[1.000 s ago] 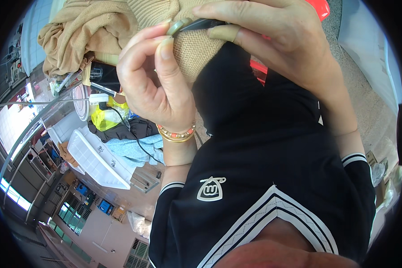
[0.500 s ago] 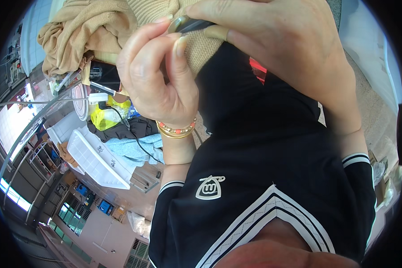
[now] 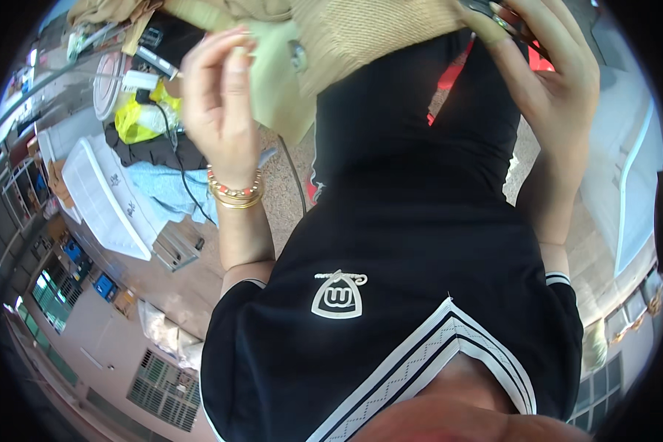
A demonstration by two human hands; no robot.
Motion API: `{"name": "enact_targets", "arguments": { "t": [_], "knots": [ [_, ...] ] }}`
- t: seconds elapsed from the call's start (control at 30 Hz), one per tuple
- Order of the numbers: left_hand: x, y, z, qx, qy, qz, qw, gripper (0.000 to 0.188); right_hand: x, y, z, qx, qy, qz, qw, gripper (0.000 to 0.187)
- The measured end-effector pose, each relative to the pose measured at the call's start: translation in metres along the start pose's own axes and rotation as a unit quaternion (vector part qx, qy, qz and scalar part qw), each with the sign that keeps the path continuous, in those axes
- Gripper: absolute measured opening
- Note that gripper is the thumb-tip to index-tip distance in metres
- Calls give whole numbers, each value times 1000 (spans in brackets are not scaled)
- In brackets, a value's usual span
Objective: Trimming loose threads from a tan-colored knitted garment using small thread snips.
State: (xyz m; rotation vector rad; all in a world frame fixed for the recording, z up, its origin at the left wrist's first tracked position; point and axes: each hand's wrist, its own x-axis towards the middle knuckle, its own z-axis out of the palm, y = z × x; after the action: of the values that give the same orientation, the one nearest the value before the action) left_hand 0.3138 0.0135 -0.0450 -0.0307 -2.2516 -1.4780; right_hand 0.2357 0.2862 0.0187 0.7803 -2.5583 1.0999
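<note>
A beige knitted piece [image 3: 376,40] hangs at the top middle, above my black-clad lap. My right hand [image 3: 556,81] is at its right end, with the thumb against the fabric's corner. In those curled fingers sits a small dark tool [image 3: 519,28], partly hidden, its exact kind unclear. My left hand [image 3: 225,110], with bracelets at the wrist, is raised to the left, apart from the knit. Its thumb and fingers are pressed together; the tips are blurred, and anything between them cannot be made out.
A pale yellow-green panel [image 3: 272,88] lies beneath the knit, beside my left hand. To the left are a yellow plastic bag [image 3: 136,121], a light blue cloth [image 3: 169,188], a white plastic basket [image 3: 99,199] and a white adapter [image 3: 138,79] with a black cable. Translucent plastic [image 3: 633,177] stands at right.
My hands, close together at the knit before, have moved apart: the left away to the left, the right farther right with the dark tool. More of the knit and the pale panel now shows.
</note>
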Motion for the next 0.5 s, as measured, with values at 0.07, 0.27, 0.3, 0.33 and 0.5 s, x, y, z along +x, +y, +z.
{"name": "enact_targets", "arguments": {
  "t": [0.07,0.27,0.3,0.33,0.5],
  "knots": [
    [-12,6,0,4,-51,-63,997,20,1,4,2,0,-5,-18,1000,36],
    [-24,26,15,10,-33,-94,995,35,-1,16,13,97,27,-70,992,45],
    [-22,26,20,35,-31,-74,996,34,-1,10,13,110,24,-57,992,47],
    [-19,29,25,58,-22,-47,997,34,-4,7,18,125,21,-46,991,48],
    [-14,34,41,68,2,71,995,41,-14,0,21,98,-38,-69,992,65]
  ]
}}
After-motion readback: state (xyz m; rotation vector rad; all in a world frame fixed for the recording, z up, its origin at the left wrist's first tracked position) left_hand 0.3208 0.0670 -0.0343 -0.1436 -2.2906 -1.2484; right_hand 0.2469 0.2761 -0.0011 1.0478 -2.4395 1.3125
